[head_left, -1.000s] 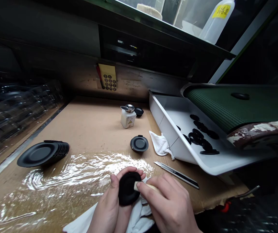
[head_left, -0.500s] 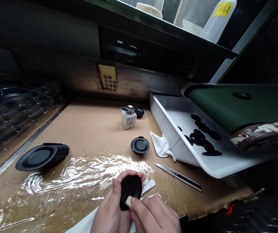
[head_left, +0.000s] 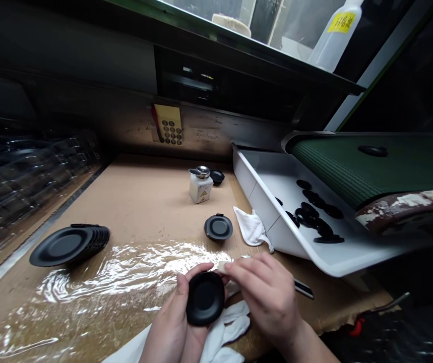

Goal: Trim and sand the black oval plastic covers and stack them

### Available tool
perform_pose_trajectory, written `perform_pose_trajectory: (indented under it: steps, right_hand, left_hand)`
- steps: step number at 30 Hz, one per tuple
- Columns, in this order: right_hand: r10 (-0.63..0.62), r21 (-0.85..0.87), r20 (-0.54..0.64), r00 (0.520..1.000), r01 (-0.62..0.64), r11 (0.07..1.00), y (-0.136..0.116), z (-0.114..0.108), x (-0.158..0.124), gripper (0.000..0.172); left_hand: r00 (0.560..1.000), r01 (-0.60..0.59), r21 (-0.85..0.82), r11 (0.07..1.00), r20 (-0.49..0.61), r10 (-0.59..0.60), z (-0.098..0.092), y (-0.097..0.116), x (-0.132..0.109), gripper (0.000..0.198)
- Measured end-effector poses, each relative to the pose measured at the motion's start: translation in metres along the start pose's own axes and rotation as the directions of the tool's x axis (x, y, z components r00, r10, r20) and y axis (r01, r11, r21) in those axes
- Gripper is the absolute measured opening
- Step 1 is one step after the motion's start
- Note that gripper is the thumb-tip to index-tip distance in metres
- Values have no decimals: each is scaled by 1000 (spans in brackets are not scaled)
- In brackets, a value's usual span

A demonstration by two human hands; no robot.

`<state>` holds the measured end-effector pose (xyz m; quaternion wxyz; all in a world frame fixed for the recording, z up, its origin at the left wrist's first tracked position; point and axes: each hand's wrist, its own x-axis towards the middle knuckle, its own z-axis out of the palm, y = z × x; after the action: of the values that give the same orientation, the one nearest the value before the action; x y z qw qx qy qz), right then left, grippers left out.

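Observation:
My left hand (head_left: 171,327) grips a small black oval dish (head_left: 204,298) by its rim, hollow side toward me, low in the middle of the view. My right hand (head_left: 267,295) pinches a small pale stick-like piece (head_left: 223,266) whose tip sits at the dish's upper right edge. A white cloth (head_left: 224,333) lies under both hands on shiny clear film (head_left: 99,287) spread over the cardboard bench top (head_left: 140,196).
A stack of black dishes (head_left: 68,244) lies at the left. A single black dish (head_left: 219,227), a crumpled white cloth (head_left: 252,227), a white bottle (head_left: 200,185) and a utility knife (head_left: 302,288) lie ahead. A white tray (head_left: 272,176) with several black parts adjoins a green conveyor belt (head_left: 356,166) on the right.
My right hand rose from the dish's lower edge to its upper right edge with the pale piece. The dish has turned so its hollow face shows more fully.

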<state>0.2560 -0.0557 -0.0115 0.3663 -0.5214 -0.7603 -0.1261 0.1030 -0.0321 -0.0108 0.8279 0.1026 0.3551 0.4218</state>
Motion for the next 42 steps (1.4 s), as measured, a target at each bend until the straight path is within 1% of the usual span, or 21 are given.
perform_pose_trajectory:
  steps: [2,4,7,9,13,19,23,26,28,30,32,36,38,42]
  right_hand:
    - [86,-5,-57,995,-87,996,11,-2,-8,26]
    - [117,-77,-65,991,-122,990,19,-3,-18,26]
    - [84,-197,8,996,-81,977,19,1,-31,23]
    - [53,-226,47,998,-41,973,14,4,-34,22]
    - [40,-227,42,998,-30,973,8,8,-33,23]
    - [106,-198,26,994,-99,975,19,8,-32,21]
    - [111,-209,22,994,-104,972,17,12,-33,21]
    - [58,-160,68,996,-46,986,9,11,-29,20]
    - [3,-90,116,993,7,996,5,6,-26,19]
    - [-22,-36,151,988,27,999,6,-1,-24,21]
    - [31,-26,156,987,-27,999,12,-7,-25,22]
    - [228,-112,143,963,-213,971,30,-9,-31,19]
    - [263,-143,150,953,-243,959,35,-7,-32,19]
    - [288,-113,187,939,-270,956,37,-5,-32,20]
  left_hand:
    - [998,-47,70,996,-37,50,4,1,-3,27]
    - [994,-78,123,989,-62,86,9,2,-5,28]
    - [995,-82,134,988,-49,89,10,2,-6,29]
    - [996,-80,126,989,-25,83,8,2,-5,29]
    - [997,-79,105,991,-1,80,3,1,-2,30]
    - [993,-112,106,988,-30,116,2,0,0,39]
    - [993,-116,66,991,-13,117,1,-1,-1,37]
    - [997,-76,32,997,15,76,-1,-1,-1,35]
    - [999,-8,-27,1000,45,10,-5,0,-1,36]
    - [994,60,-91,994,92,-51,-10,0,1,42]
    - [988,102,-114,988,128,-87,-14,0,3,51]
    - [986,117,-103,988,128,-103,-18,-2,6,57]
    - [987,115,-106,988,123,-102,-18,-2,5,56]
    - [988,121,-120,985,115,-107,-16,-2,4,53]
